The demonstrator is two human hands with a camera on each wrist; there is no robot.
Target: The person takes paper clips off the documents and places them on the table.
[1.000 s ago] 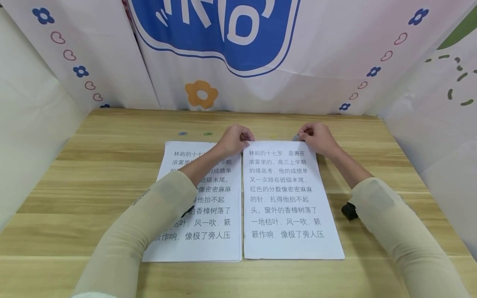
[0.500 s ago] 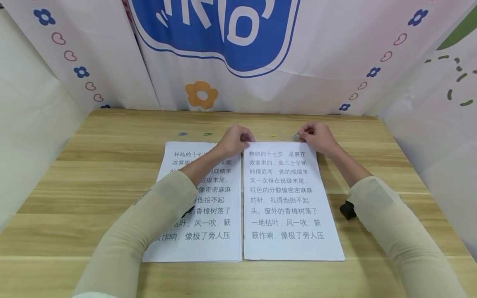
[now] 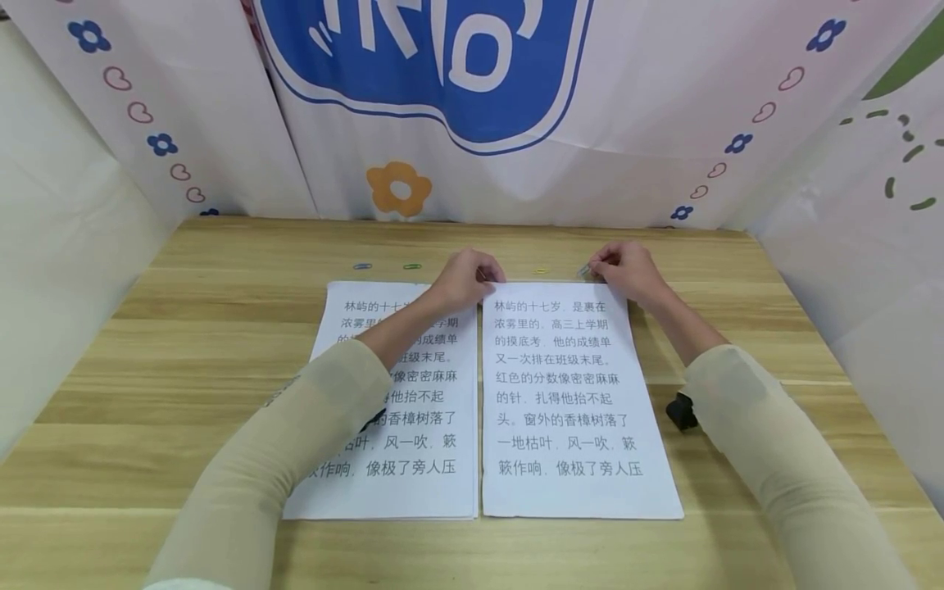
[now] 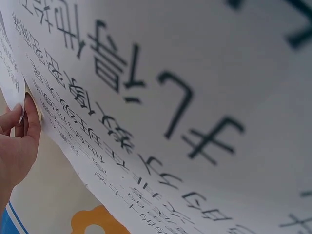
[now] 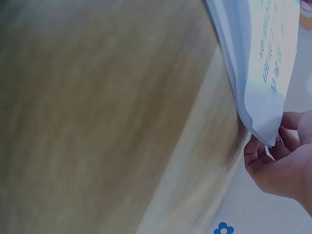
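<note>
Two stacks of white printed paper lie side by side. My left hand (image 3: 466, 277) reaches across the left stack (image 3: 428, 483) and pinches the top left corner of the right stack (image 3: 568, 393). The left wrist view shows that hand (image 4: 19, 141) with thumb and fingers on the sheet's edge. At the top right corner, my right hand (image 3: 625, 266) pinches a small pale paper clip (image 3: 584, 270) between its fingertips. In the right wrist view, the right hand's fingers (image 5: 252, 152) are about the paper corner (image 5: 267, 136); the clip is not discernible there.
A yellow paper clip (image 3: 542, 271) lies just behind the right stack. Green (image 3: 412, 266) and blue (image 3: 362, 266) paper clips lie behind the left stack. A printed cloth backdrop (image 3: 627, 164) rises at the table's (image 3: 184, 369) back edge, with white side walls.
The right forearm has shifted slightly left, and the pale paper clip has turned a little in the right fingertips. The left hand stays at its paper corner.
</note>
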